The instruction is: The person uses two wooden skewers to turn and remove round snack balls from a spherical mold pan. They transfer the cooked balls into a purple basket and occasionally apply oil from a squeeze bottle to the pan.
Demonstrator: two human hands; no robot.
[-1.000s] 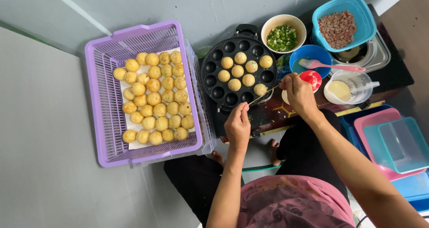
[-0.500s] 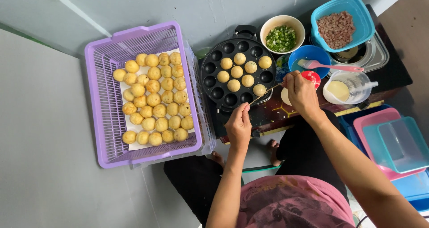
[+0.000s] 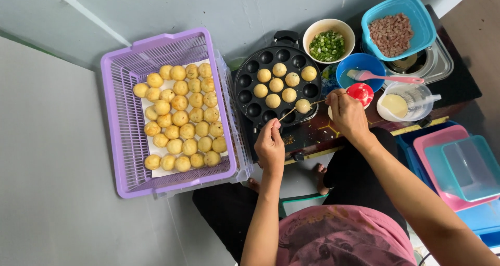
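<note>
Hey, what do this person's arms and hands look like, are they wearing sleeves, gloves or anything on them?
Both arms are bare from the hands up, with no sleeves over the forearms. The left hand and the right hand wear no gloves, and no ring, watch or bracelet shows. The only clothing near them is a pink top with a faded print, worn over dark trousers.

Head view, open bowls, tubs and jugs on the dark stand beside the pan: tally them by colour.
White: 1, the white bowl of chopped greens
Blue: 2, the blue bowl and the blue tub
Clear: 1, the clear jug
Total: 4
</note>
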